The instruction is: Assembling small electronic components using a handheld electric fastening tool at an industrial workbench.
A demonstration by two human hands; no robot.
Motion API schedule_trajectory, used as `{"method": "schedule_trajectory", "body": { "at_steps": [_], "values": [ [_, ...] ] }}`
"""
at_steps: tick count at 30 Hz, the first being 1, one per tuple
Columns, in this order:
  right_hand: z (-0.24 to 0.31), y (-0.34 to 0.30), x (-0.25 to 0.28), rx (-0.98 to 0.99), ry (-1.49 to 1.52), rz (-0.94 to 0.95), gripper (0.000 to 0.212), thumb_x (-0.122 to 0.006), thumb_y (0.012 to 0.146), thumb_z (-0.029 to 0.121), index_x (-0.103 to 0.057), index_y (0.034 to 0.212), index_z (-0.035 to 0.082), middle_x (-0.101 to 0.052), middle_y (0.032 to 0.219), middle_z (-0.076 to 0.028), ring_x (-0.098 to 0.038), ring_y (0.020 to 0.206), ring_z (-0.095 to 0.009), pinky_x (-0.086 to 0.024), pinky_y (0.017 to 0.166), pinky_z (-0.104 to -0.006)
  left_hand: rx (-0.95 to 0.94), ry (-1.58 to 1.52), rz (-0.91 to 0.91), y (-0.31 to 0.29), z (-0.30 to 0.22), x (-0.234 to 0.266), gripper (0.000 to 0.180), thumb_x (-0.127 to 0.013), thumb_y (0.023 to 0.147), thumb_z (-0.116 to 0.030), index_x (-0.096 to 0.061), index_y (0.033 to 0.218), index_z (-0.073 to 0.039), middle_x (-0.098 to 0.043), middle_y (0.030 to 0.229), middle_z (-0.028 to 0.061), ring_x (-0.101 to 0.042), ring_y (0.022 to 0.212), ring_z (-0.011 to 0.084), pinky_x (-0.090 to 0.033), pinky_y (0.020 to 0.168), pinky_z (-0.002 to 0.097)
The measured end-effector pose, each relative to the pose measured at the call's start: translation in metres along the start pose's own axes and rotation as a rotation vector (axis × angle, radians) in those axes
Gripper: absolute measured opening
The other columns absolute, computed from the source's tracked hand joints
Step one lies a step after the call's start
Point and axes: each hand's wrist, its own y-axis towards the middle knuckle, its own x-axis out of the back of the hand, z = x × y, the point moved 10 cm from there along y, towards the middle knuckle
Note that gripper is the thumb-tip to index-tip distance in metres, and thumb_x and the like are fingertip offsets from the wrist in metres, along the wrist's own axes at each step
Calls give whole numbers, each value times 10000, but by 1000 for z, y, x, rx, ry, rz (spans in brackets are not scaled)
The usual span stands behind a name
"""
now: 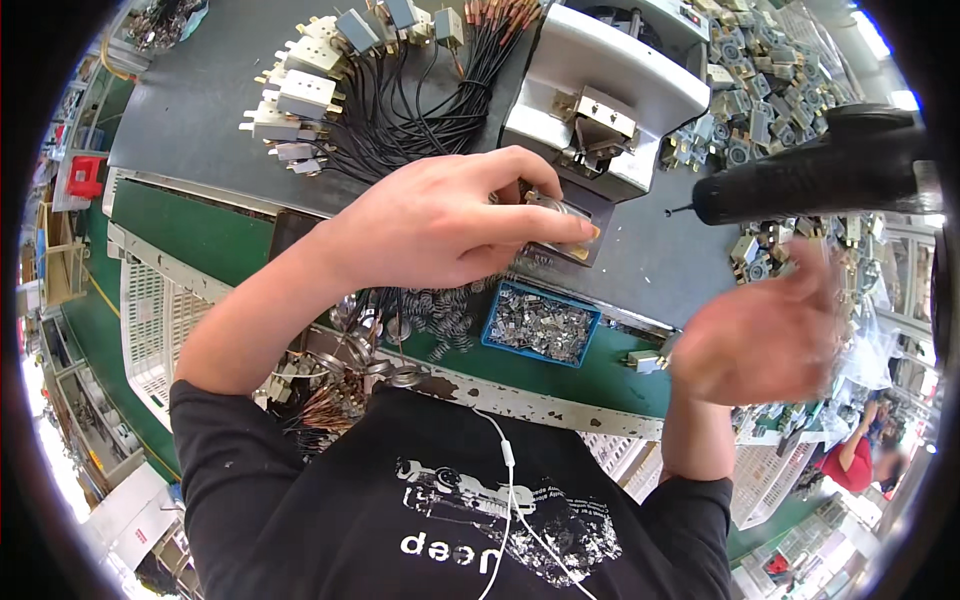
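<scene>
My left hand [455,225] reaches across the grey bench and pinches a small round metal part [560,213] at the base of a white press machine [600,90]. The part sits on the dark fixture plate under the press head. My right hand [765,335] is blurred, fingers spread, holding nothing, hovering near the pile of grey switch bodies [760,90] on the right. A black power screwdriver [810,180] hangs above it.
A blue tray [495,325] of small metal clips sits on the green belt edge. Loose springs [440,315] lie beside it. Wired white and grey switch assemblies [320,90] with black leads fill the bench's far left. White slotted crates [150,320] stand below.
</scene>
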Motion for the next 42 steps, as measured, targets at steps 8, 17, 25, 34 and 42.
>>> {"method": "schedule_trajectory", "body": {
  "at_steps": [8, 17, 25, 34, 42],
  "values": [
    [-6, -110, -91, -133, -68, 941, 342, -666, 684, -13, -685, 1021, 41, -697, 1096, -94, -677, 989, -284, -540, 805, -394, 33, 11, -106, -5, 9, 19, 540, -667, 780, 24, -673, 1247, -248, -612, 1119, 46, -654, 765, 202, -561, 658, 328],
    [-4, -116, -89, -130, -51, 1041, 424, -650, 637, -12, -702, 1049, 74, -666, 1043, -114, -640, 970, -333, -540, 819, -421, 18, 12, 45, -3, 0, -18, 434, -714, 766, 8, -714, 1151, -194, -615, 1081, 63, -638, 792, 225, -543, 706, 338],
    [-6, -118, -88, -206, -109, 1081, 426, -638, 637, -58, -691, 1032, 94, -622, 1033, -135, -595, 956, -337, -532, 799, -437, -14, 111, 71, -3, 2, -23, 406, -708, 792, -37, -702, 1161, -205, -622, 1062, 58, -638, 830, 226, -531, 749, 345],
    [-19, -107, -59, -377, -163, 1048, 290, -642, 677, -117, -650, 910, 55, -602, 958, -137, -596, 876, -323, -503, 754, -412, 31, 94, 154, -12, 19, -43, 324, -699, 825, -104, -715, 1130, -212, -629, 970, 46, -647, 936, 231, -489, 831, 380],
    [-106, -33, 41, -614, -180, 440, 179, -620, 857, -108, -621, 997, 4, -611, 983, -48, -577, 913, -147, -465, 835, -275, 5, 95, 64, -18, 17, -39, 321, -734, 843, -163, -728, 1153, -245, -646, 956, -3, -631, 922, 178, -452, 849, 351]
  ]
}}
